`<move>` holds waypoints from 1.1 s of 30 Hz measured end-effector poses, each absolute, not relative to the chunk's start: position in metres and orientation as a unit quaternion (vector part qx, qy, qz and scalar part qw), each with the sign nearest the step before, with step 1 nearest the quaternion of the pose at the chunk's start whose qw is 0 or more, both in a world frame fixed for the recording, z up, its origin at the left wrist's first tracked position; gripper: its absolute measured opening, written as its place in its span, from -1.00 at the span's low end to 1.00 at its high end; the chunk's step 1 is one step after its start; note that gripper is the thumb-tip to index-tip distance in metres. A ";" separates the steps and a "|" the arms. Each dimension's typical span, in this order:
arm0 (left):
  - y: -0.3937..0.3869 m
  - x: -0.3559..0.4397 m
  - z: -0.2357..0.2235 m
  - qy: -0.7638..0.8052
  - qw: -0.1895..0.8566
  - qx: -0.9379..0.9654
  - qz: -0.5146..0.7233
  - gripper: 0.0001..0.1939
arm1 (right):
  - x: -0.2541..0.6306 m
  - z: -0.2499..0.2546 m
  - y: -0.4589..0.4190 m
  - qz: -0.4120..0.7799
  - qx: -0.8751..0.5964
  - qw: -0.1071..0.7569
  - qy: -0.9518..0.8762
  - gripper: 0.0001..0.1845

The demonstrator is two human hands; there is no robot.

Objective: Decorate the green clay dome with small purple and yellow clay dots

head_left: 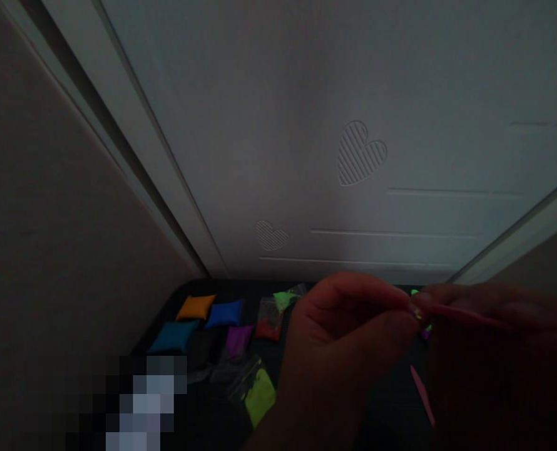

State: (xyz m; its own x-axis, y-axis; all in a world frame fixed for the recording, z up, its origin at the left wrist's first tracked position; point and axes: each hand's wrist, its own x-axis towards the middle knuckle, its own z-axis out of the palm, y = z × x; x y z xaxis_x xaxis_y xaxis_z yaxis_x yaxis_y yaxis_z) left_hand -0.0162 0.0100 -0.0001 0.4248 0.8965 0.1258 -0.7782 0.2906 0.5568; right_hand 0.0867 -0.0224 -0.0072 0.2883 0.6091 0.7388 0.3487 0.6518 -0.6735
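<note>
My left hand [344, 351] is closed in a pinch, thumb against forefinger, on a small multicoloured piece [417, 312] that looks like modelling clay. From the right, my right hand [508, 357] meets it, its fingers closed around a slim pink modelling tool [469, 316] whose tip touches or nearly touches the piece. Dim light hides the lower part of this hand. Just behind the fingertips, green and purple bits [427, 332] show in part. Below lies a second pink modelling tool [422, 396] on the dark mat [386, 413].
Left of my hands lie sealed packs in orange [196, 307], blue [224, 314], teal [173, 336] and purple [239, 340]. Clear bags hold red [268, 329], green [284, 299] and yellow-green clay [260, 396]. A pale door with carved hearts [360, 153] stands behind.
</note>
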 end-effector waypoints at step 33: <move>0.024 -0.021 -0.007 0.021 0.838 0.213 0.502 -0.91 | 0.105 -0.013 -0.024 0.097 -0.341 0.731 -0.582 -0.80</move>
